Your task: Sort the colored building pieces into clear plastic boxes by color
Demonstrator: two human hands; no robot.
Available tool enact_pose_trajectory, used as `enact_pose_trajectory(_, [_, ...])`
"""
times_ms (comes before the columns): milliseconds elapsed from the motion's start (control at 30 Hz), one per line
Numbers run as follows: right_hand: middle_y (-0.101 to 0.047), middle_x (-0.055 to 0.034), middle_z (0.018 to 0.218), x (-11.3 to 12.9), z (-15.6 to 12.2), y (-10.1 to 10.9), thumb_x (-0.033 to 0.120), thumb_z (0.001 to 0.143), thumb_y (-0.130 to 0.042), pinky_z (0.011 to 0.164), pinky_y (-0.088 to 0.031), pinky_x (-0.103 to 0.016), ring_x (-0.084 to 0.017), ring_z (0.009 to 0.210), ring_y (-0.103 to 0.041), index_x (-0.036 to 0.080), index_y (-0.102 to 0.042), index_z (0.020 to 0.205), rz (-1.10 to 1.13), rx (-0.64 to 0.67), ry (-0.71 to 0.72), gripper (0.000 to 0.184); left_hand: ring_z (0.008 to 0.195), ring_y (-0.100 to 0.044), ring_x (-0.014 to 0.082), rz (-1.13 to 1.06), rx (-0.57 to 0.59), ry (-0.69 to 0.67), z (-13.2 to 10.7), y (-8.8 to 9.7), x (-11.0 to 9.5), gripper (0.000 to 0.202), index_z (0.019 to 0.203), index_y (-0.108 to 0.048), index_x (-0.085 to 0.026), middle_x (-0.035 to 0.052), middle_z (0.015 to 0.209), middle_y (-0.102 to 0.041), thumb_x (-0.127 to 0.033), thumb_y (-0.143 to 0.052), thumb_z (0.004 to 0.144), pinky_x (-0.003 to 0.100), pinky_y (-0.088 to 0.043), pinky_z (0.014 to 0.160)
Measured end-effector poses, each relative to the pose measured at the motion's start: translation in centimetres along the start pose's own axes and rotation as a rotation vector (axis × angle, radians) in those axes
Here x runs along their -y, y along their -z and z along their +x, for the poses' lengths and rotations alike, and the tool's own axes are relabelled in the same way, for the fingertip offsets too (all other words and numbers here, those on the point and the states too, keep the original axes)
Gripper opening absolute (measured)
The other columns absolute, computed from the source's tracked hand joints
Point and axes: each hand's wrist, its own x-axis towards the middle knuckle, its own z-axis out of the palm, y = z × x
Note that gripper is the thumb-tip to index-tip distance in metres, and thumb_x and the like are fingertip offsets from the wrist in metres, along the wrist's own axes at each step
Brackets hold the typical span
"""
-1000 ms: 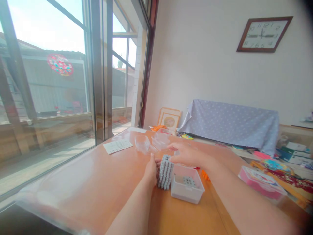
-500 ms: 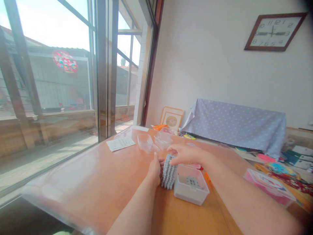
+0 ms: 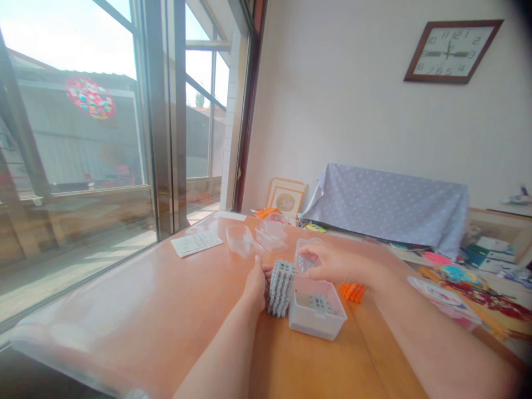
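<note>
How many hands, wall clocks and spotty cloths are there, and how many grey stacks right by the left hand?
Hands: 2, the left hand and right hand
Wall clock: 1
Spotty cloth: 1
Grey stack: 1
Total: 5

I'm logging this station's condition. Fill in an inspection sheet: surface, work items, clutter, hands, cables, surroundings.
Surface: brown table, glossy.
Work items: grey stack beside the box; grey piece inside the box.
Clutter: orange pieces, paper, clear containers.
Hands: left hand against the grey stack; right hand just beyond the box, grip unclear.
Cables: nothing seen.
Surroundings: window at left; clock on the wall; dotted cloth below.
</note>
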Motion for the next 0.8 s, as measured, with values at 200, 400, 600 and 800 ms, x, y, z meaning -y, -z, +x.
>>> enact_pose_trajectory(200, [-0.066, -0.0038, 0.103, -1.5, -2.1, -2.4, 0.022, 0.069, -0.062, 0.072, -0.043, -0.027, -0.020, 0.088, -0.060, 0.022, -0.064, 0.113, -0.112, 0.105, -0.050, 0.044, 0.058, -0.067, 0.0211, -0.005, -0.010, 0.025, 0.2, 0.0, -0.1, 0.066, 0.096, -0.061, -0.013, 0.0117, 0.076, -0.072, -0.074, -0.038, 0.088, 0.031, -0.052, 0.053])
enact_pose_trajectory(400, [-0.062, -0.0070, 0.106, -3.7, -2.7, -4.6, 0.021, 0.066, -0.063, 0.074, -0.041, -0.028, -0.022, 0.093, -0.059, 0.021, -0.065, 0.109, -0.244, 0.096, -0.081, 0.043, 0.060, -0.068, 0.0210, 0.023, -0.035, 0.038, -1.0, -0.7, -0.9, 0.062, 0.098, -0.062, -0.013, 0.0113, 0.077, -0.073, -0.069, -0.037, 0.091, 0.030, -0.051, 0.052])
enact_pose_trajectory(600, [-0.059, -0.0064, 0.104, -3.9, -3.4, -5.2, 0.022, 0.066, -0.062, 0.074, -0.040, -0.029, -0.024, 0.096, -0.056, 0.023, -0.065, 0.109, -0.316, 0.089, -0.047, 0.043, 0.063, -0.069, 0.0219, 0.053, -0.059, 0.052, -1.9, -1.3, -1.5, 0.062, 0.099, -0.063, -0.013, 0.0128, 0.078, -0.074, -0.067, -0.035, 0.092, 0.030, -0.052, 0.053])
enact_pose_trajectory(800, [-0.060, -0.0068, 0.102, -4.5, -3.5, -5.6, 0.026, 0.068, -0.063, 0.075, -0.041, -0.030, -0.024, 0.094, -0.058, 0.024, -0.067, 0.106, -0.357, 0.111, -0.047, 0.038, 0.061, -0.068, 0.0210, 0.083, -0.052, 0.051, -1.8, -1.3, -1.5, 0.062, 0.098, -0.064, -0.013, 0.0130, 0.079, -0.074, -0.067, -0.035, 0.092, 0.029, -0.051, 0.051])
